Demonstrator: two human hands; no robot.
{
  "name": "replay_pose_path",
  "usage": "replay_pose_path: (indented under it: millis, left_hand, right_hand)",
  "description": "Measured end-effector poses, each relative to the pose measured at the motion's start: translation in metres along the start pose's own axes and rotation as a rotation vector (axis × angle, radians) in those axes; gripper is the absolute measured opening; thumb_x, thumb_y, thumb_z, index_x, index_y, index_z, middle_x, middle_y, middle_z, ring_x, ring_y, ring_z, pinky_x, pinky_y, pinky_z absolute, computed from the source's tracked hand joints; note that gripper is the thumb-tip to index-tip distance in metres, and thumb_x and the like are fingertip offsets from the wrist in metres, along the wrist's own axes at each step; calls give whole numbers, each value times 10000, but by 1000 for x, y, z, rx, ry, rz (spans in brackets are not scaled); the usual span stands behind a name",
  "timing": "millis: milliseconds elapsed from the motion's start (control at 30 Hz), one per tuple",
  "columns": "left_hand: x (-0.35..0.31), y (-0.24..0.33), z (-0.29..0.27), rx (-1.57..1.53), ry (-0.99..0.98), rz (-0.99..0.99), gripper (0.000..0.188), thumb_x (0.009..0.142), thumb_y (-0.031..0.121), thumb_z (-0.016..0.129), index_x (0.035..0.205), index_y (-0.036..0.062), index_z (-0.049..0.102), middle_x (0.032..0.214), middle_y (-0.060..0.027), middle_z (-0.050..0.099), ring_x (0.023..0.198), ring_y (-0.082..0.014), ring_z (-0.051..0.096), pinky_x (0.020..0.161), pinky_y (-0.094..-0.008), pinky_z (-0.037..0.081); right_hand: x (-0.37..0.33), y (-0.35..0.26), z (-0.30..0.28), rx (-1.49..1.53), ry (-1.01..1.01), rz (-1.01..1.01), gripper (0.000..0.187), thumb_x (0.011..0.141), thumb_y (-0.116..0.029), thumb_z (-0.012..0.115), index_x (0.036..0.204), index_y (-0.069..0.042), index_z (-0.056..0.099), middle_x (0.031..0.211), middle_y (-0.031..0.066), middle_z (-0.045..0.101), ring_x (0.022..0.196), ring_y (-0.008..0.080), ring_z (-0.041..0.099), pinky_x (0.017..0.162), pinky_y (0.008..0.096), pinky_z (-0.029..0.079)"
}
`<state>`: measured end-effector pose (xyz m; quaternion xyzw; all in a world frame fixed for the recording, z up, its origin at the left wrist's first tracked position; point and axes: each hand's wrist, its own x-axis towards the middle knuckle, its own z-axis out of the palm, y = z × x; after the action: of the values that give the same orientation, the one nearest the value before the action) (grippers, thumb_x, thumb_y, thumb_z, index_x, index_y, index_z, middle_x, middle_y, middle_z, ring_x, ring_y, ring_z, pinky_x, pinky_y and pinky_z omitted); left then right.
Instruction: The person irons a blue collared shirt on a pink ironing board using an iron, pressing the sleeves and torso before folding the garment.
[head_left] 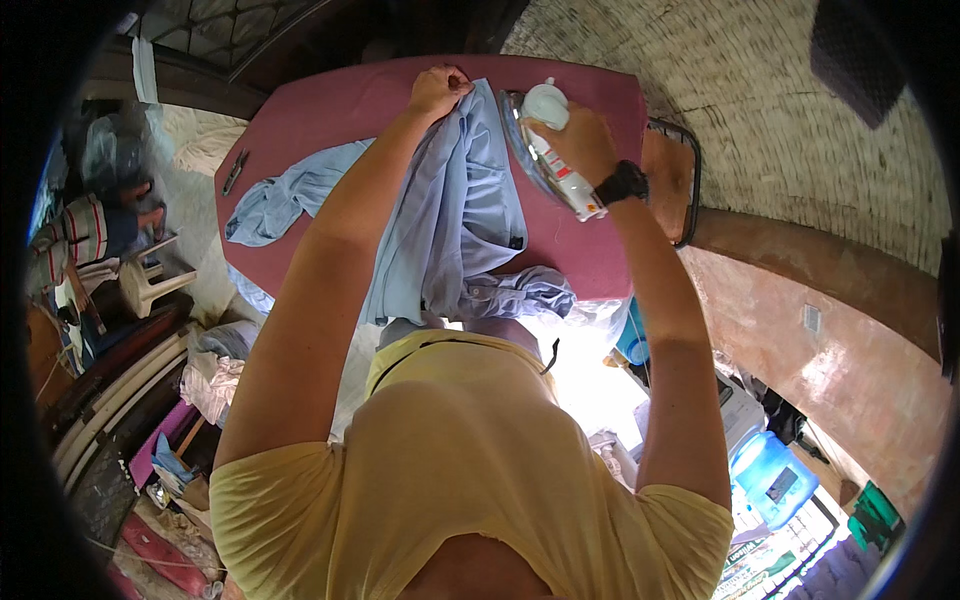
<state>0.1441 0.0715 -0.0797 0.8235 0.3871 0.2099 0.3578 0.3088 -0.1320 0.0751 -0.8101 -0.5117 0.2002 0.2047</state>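
Note:
A light blue shirt (440, 220) lies in folds over the maroon cloth-covered table (330, 110), its lower part hanging over the near edge. At the far end of the garment, my left hand (438, 92) is closed on the shirt's edge, fingers pinched together. My right hand (585, 148) grips a white clothes iron (556, 168) to the right of the shirt. The iron is tilted, its shiny metal soleplate turned toward the shirt, and apart from the fabric. A dark watch is on my right wrist. Another part of blue fabric (295, 190) lies crumpled to the left, beyond my left forearm.
A small dark tool (235, 172) rests near the table's left edge. Left of the table are a cream plastic stool (150, 285) and what looks like a person's bare feet. A dark-framed rack (690, 185) adjoins the right side. A blue water jug (775, 480) stands lower right.

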Motion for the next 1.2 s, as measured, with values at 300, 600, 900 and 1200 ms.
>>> replay_pose_path:
  millis: [300, 600, 900, 1200]
  left_hand:
    - [-5, 4, -4, -8, -48, -53, 235, 799, 280, 720, 914, 75, 724, 860, -96, 718, 804, -203, 691, 765, -332, 534]
    - [-2, 11, -6, 15, -35, -76, 222, 799, 266, 732, 902, 69, 718, 869, -109, 712, 827, -245, 690, 775, -351, 539]
    - [-128, 43, -120, -192, 226, 15, 284, 891, 179, 680, 1141, 58, 622, 1111, -97, 632, 948, -246, 624, 822, -333, 507]
    - [-365, 5, -137, 175, 401, -288, 228, 934, 100, 615, 1142, 18, 574, 1094, -93, 598, 984, -200, 577, 847, -309, 471]
  right_hand:
    - [-40, -10, 48, -36, 58, 185, 527, 781, -478, 724, 957, 14, 652, 888, 258, 683, 866, 437, 668, 724, 520, 539]
    - [-22, -21, 49, -49, 124, 184, 551, 791, -504, 701, 972, 13, 644, 883, 270, 681, 854, 431, 674, 741, 518, 545]
    - [-50, 160, -55, -129, 540, 94, 670, 762, -635, 685, 1075, -42, 677, 920, 183, 714, 906, 385, 683, 798, 447, 533]
    - [-61, 249, -64, -193, 316, 456, 748, 682, -640, 743, 1068, -2, 689, 1029, 242, 688, 1034, 376, 651, 892, 461, 511]
